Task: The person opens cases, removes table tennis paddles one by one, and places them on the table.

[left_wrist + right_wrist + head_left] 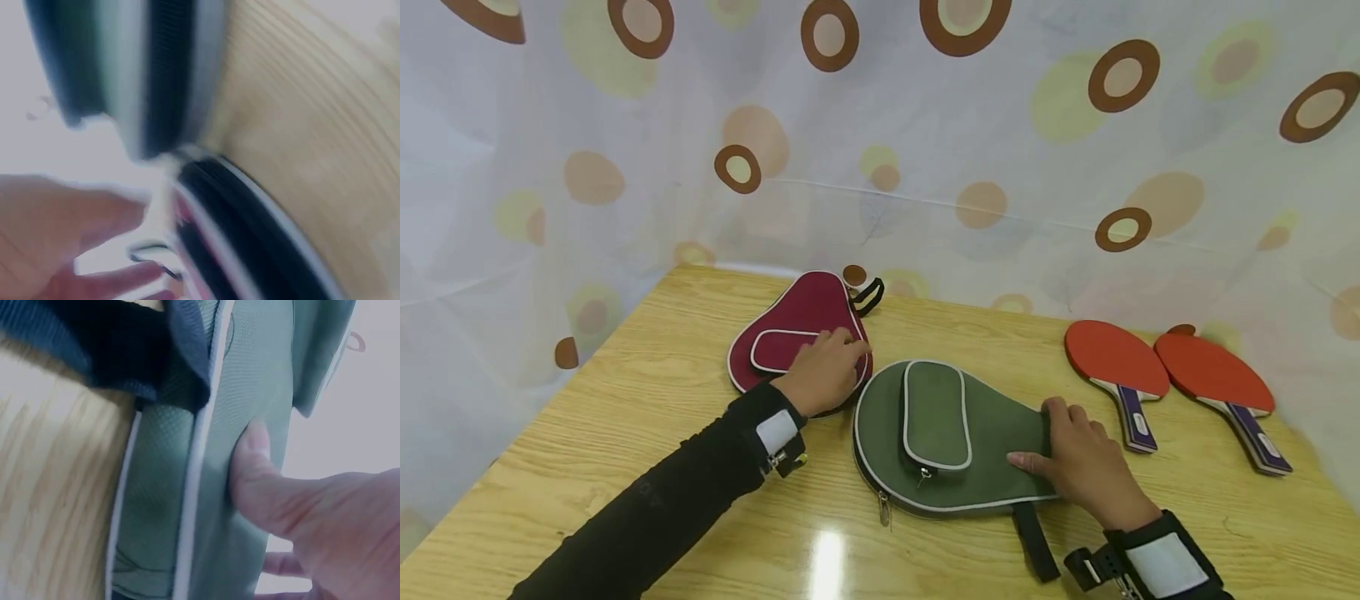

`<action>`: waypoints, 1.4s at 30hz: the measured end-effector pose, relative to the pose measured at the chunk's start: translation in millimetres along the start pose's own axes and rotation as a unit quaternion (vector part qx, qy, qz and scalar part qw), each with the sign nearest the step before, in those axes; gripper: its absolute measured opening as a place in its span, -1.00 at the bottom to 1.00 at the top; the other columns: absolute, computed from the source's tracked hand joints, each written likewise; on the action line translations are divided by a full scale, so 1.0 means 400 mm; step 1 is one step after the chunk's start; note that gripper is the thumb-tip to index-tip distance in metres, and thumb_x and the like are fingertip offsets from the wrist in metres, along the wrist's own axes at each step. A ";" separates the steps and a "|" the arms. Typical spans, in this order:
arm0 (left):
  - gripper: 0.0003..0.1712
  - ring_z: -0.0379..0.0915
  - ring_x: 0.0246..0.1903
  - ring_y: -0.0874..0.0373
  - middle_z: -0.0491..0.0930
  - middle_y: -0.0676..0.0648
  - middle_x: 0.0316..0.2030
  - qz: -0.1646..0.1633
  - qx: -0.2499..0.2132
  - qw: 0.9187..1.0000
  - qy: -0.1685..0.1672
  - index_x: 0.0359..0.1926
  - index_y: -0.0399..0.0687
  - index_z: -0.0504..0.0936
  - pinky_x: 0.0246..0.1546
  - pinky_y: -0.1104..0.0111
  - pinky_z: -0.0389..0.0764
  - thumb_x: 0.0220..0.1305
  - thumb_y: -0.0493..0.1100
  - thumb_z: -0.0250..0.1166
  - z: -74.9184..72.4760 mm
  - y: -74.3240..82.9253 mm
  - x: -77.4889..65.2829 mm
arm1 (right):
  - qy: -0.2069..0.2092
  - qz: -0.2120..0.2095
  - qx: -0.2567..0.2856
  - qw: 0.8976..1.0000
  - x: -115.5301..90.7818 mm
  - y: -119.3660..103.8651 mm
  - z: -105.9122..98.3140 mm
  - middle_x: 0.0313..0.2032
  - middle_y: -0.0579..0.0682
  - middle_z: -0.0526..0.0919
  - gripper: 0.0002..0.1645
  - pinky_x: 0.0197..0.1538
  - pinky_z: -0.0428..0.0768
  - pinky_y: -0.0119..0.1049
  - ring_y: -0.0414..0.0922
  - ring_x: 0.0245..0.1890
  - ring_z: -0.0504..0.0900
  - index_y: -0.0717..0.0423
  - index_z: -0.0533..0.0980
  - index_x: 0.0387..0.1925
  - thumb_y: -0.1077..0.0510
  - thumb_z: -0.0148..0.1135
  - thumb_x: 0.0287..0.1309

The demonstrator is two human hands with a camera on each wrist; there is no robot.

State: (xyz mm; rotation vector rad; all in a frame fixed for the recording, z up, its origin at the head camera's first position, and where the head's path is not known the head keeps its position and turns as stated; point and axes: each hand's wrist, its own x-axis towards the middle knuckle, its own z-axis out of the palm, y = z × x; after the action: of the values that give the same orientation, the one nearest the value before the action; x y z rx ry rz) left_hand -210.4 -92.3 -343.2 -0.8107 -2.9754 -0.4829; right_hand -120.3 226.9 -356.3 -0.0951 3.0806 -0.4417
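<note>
A green table tennis paddle case (1000, 425) with white piping and a zipped front pocket (936, 417) lies on the table. My right hand (1086, 458) holds its narrow end, the thumb (253, 469) on the face and the fingers over the far edge. To the left lies a dark red paddle case (808, 304) of the same shape, its black strap (868, 296) at the back. Over the right part of this red case is my left hand (823, 371), fingers loosely bent. The left wrist view, blurred, shows that hand beside the two cases' zipped edges.
Two red table tennis paddles (1116, 358) (1213, 371) with dark blue handles lie at the right of the wooden table (700, 517). A black strap (1035, 542) hangs from the green case toward the front. A patterned curtain (880, 142) stands behind the table.
</note>
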 end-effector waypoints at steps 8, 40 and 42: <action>-0.34 0.25 0.32 -0.37 0.37 -0.34 0.31 -0.066 -0.035 0.992 -0.100 0.41 -0.03 0.44 0.12 -0.48 0.23 0.35 -0.01 0.35 -0.003 -0.052 -0.010 | -0.008 0.033 -0.045 0.998 -0.020 -0.017 -0.011 -0.12 0.50 0.44 0.01 -0.24 0.53 0.27 0.37 -0.22 0.52 0.47 0.31 0.24 -0.27 0.40 0.14; -0.56 0.49 -0.41 0.02 0.60 -0.14 -0.34 -0.126 -0.023 0.992 -0.011 0.00 -0.24 0.48 -0.39 0.20 0.51 0.26 -0.12 0.44 -0.049 -0.242 -0.106 | -0.037 0.029 0.001 0.999 -0.042 -0.114 0.032 -0.48 0.11 0.57 -0.05 -0.55 0.45 -0.21 -0.09 -0.54 0.58 0.48 0.37 0.00 -0.37 0.32 0.16; -0.56 0.49 -0.42 0.01 0.60 -0.14 -0.35 -0.133 -0.021 0.991 -0.013 0.01 -0.23 0.47 -0.40 0.19 0.49 0.26 -0.11 0.43 -0.051 -0.256 -0.108 | -0.042 0.032 0.009 0.999 -0.042 -0.125 0.035 -0.50 0.10 0.54 -0.06 -0.54 0.46 -0.19 -0.08 -0.54 0.58 0.49 0.38 -0.07 -0.38 0.32 0.15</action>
State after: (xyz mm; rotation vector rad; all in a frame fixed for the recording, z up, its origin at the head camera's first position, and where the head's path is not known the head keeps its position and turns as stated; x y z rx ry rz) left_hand -225.3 -203.4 -357.6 -0.4260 -3.1224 -0.5488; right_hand -100.4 176.2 -355.4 -0.0136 2.9870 -0.4493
